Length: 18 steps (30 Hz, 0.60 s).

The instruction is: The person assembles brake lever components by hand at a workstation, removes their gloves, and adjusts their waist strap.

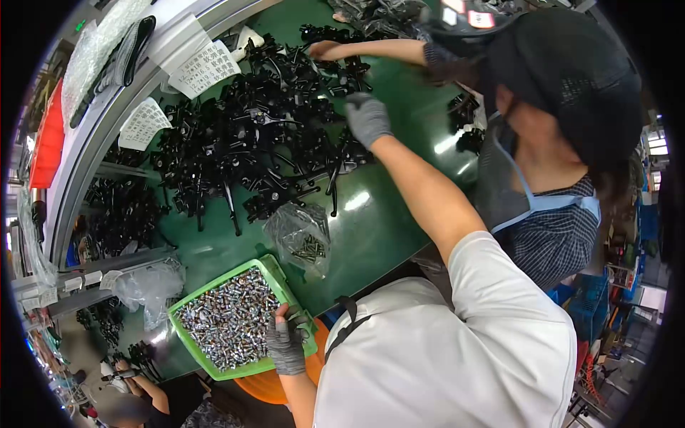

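My left hand (287,344), in a grey glove with bare fingertips, is at the right rim of a green basket (191,349) full of small metal fasteners (232,321). Its fingers are curled round something dark that I cannot make out. My right hand (368,120), gloved in grey, is stretched out over the right edge of a large heap of black lever parts (242,135); its fingers are blurred and partly hidden. Between the basket and the heap lies a clear plastic bag (300,239) with small metal pieces inside.
A co-worker (546,164) in a dark cap stands on the right, one bare hand (326,51) at the heap's far edge. Paper labels (203,69) hang on the metal frame at the left. An orange container (264,386) is under the basket. Another person (146,396) is at lower left.
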Each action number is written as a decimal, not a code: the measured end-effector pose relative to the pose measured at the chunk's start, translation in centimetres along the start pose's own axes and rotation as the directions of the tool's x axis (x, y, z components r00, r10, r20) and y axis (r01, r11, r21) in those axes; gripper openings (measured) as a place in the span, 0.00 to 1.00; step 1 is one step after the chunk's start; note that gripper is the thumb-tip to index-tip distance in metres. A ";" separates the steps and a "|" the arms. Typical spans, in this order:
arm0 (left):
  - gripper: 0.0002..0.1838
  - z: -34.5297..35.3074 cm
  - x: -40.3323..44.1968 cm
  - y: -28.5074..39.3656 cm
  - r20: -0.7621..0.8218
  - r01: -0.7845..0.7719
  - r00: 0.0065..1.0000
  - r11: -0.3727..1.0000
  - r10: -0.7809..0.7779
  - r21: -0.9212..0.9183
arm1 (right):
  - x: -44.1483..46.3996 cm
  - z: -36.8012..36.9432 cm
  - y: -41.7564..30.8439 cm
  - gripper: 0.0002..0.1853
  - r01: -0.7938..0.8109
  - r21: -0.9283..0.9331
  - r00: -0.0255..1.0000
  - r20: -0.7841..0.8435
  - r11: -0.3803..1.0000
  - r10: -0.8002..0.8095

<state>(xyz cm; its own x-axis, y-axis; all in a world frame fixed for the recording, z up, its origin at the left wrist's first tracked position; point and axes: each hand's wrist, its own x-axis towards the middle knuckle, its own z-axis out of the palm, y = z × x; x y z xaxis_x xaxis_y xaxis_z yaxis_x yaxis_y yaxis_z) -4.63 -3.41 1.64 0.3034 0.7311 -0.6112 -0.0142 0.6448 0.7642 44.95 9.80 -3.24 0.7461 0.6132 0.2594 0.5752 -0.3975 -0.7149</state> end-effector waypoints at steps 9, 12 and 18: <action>0.32 2.6 1.6 -0.3 0.015 0.044 0.999 0.997 -0.043 -0.069 | 4.3 3.1 4.4 0.16 0.075 -0.086 0.989 -0.121 0.994 -0.085; 0.32 2.9 1.8 -0.5 -0.029 0.072 0.997 0.994 -0.075 -0.076 | 2.9 3.2 -1.8 0.14 0.066 -0.058 0.995 0.084 0.996 -0.061; 0.33 3.7 2.0 -0.8 -0.083 0.096 0.991 0.992 -0.103 -0.085 | 3.5 5.7 -6.1 0.13 0.126 0.270 0.976 0.138 0.955 -0.168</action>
<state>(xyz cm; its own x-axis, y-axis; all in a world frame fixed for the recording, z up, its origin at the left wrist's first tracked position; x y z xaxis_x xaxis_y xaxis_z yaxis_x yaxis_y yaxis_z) -0.45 -3.26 0.57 0.2232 0.6766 -0.7017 -0.0657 0.7287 0.6817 42.13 18.27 -1.66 0.5854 0.7593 0.2841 0.5529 -0.1177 -0.8249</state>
